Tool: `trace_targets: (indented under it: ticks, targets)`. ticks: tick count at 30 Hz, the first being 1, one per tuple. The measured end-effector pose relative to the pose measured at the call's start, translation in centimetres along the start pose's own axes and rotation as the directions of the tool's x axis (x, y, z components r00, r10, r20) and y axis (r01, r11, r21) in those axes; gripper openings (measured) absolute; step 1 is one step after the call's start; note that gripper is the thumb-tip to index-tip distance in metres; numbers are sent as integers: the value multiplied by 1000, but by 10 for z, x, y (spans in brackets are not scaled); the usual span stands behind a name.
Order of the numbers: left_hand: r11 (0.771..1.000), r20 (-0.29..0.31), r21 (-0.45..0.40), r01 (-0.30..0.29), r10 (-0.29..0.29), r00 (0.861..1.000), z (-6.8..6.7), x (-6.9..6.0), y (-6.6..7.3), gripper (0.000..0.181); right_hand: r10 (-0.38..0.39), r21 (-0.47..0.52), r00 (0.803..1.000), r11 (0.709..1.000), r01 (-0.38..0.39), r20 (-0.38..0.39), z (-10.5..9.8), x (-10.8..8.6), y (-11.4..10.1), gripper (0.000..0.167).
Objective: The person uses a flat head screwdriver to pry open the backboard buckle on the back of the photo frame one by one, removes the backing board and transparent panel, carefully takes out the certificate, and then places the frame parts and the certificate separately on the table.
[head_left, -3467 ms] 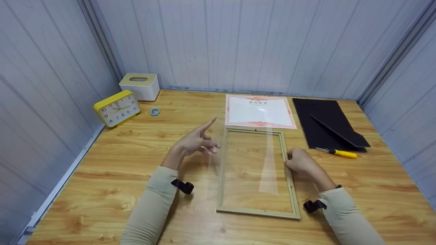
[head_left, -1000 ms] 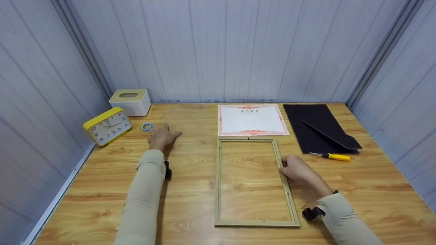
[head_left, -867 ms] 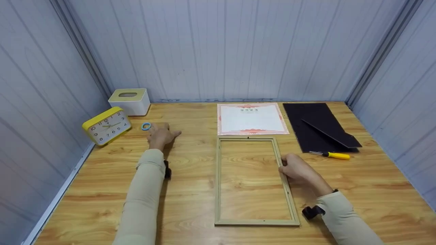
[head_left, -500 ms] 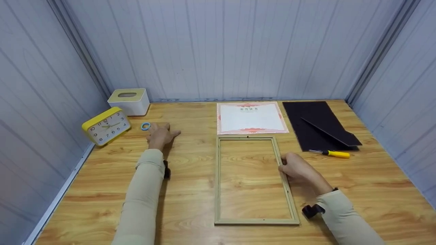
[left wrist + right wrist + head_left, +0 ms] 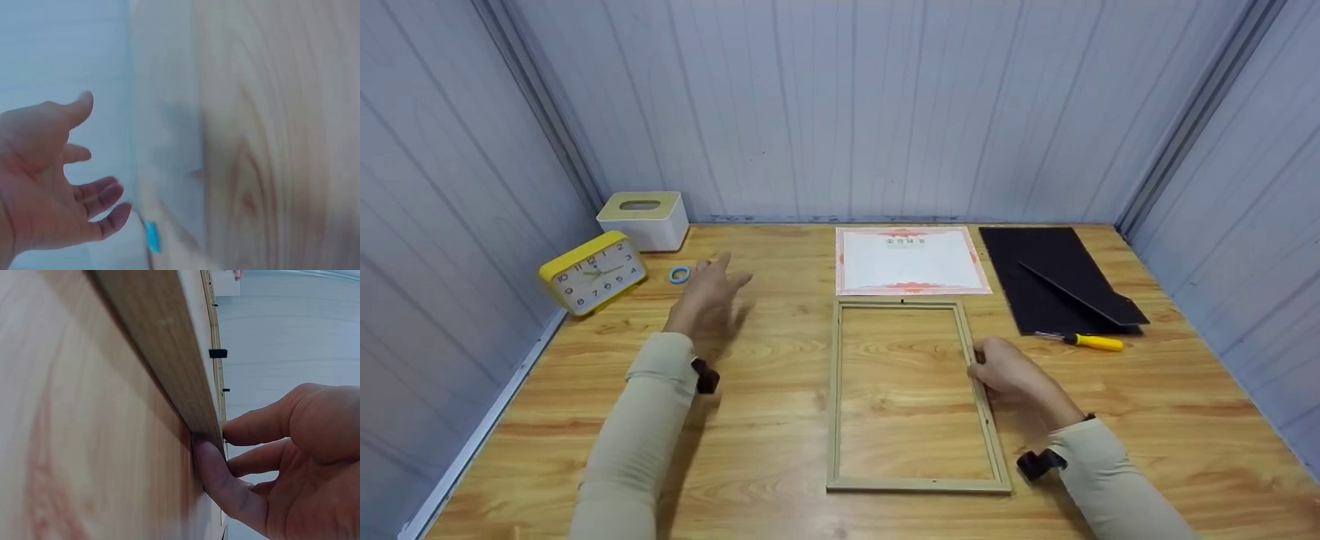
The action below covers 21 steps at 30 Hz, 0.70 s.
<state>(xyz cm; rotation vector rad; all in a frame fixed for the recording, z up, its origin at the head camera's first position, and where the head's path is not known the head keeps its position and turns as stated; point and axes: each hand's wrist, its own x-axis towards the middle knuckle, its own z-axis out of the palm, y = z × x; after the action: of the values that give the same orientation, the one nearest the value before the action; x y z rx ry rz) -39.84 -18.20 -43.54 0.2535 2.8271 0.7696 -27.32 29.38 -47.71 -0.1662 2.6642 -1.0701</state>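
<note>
An empty gold-beige picture frame (image 5: 835,397) lies flat on the wooden table. My right hand (image 5: 1009,371) grips its right bar; in the right wrist view the thumb and fingers pinch the bar (image 5: 163,343) from either side. Raised a little over the table at the left, my left hand (image 5: 709,289) has its fingers spread and holds nothing. Just beyond its fingertips lies a small blue ring (image 5: 673,277). A faint straight edge beside the left hand (image 5: 45,180) in the left wrist view may belong to a clear sheet; I cannot tell for certain.
Behind the frame lies a red-bordered certificate (image 5: 911,262). A black backing board (image 5: 1012,259) with its stand flap raised is at the right, a yellow-handled screwdriver (image 5: 1099,343) before it. A yellow clock (image 5: 596,277) and tissue box (image 5: 649,229) stand back left.
The clear sheet's glare over the frame is gone. My left hand went left, rested spread on the table near the blue ring, and now lifts off. My right hand keeps hold of the frame.
</note>
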Motion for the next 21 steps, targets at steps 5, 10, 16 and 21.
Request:
trace_targets:
  ticks: [5,10,16,21]
  targets:
    - [992,42,-87,-88,92,995,17,-13,19,84,-65,-85,998,994,64,-5,0,4,4,19]
    - [970,169,34,-242,233,958,54,-35,50,83,-54,-108,998,993,58,37,-1,6,9,66]
    - [925,314,166,-341,278,908,97,-58,88,99,-64,-154,994,985,78,93,-4,5,15,79]
    - [911,351,263,-318,217,911,110,-69,106,100,-84,-158,990,982,102,116,-5,6,18,87]
